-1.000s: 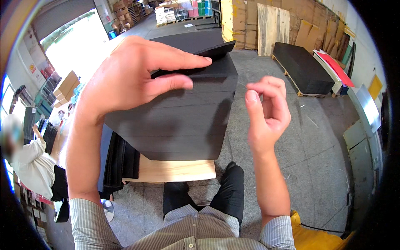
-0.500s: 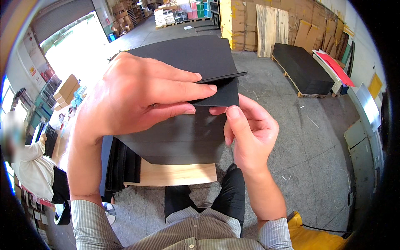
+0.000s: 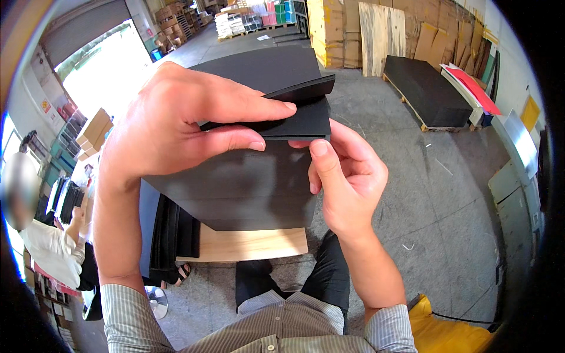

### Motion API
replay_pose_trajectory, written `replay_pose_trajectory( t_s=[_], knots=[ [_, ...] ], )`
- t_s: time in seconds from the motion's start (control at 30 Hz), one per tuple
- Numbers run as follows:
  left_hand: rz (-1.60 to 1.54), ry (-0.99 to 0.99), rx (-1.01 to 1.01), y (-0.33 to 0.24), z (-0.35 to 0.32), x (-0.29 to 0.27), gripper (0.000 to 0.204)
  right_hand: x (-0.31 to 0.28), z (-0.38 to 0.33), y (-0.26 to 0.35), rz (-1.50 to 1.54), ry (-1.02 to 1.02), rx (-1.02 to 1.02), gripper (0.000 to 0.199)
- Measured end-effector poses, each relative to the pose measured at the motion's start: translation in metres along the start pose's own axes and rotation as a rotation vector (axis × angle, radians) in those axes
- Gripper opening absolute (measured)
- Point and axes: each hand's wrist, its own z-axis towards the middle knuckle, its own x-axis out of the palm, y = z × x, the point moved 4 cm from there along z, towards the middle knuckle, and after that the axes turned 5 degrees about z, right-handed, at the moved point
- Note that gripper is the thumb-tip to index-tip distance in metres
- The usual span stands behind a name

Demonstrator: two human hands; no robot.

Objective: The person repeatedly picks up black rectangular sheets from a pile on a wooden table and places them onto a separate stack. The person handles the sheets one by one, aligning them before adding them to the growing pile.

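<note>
A tall stack of black cardboard sheets [image 3: 253, 203] stands in front of me. My left hand [image 3: 182, 112] reaches over its near left side, the thumb below the upper sheets' front edge and the fingers on top. Beyond those fingertips, a few lifted sheets [image 3: 309, 87] bend upward and leave a dark gap. At the near right corner my right hand [image 3: 353, 182] is closed, its thumb against the edge of the sheets under the gap. Its other fingers curl around the corner and are partly hidden.
The stack rests on a pale wooden board [image 3: 253, 244], beside folded black pieces [image 3: 173, 235]. On the left a co-worker in a white top [image 3: 53, 250] handles dark items at a table. Another black stack [image 3: 426, 91] lies on a pallet to the right. Yellow fabric [image 3: 441, 329] lies lower right.
The raised flap of sheets bends up more steeply, and the gap below it is wider. Both hands have shifted slightly up and left in view. The co-worker has moved.
</note>
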Motion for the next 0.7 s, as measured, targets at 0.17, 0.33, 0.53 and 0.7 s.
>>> replay_pose_trajectory(
  t_s=[0.17,0.33,0.53,0.7],
  knots=[
    [-0.015,0.021,0.001,0.0025,0.0006,-0.0003,0.037,0.0018,0.0020,0.0006,0.017,0.009,-0.017,0.030],
    [-0.025,0.013,0.011,0.0030,0.0005,-0.0007,0.037,0.0013,0.0024,-0.0001,0.008,0.006,-0.024,0.030],
    [-0.041,0.013,0.000,0.0021,0.0010,-0.0014,0.037,0.0018,0.0025,-0.0007,-0.016,-0.009,-0.048,0.030],
    [-0.047,0.034,-0.024,0.0014,0.0017,-0.0025,0.038,0.0007,0.0013,-0.0011,-0.025,-0.023,-0.009,0.029]
  ],
)
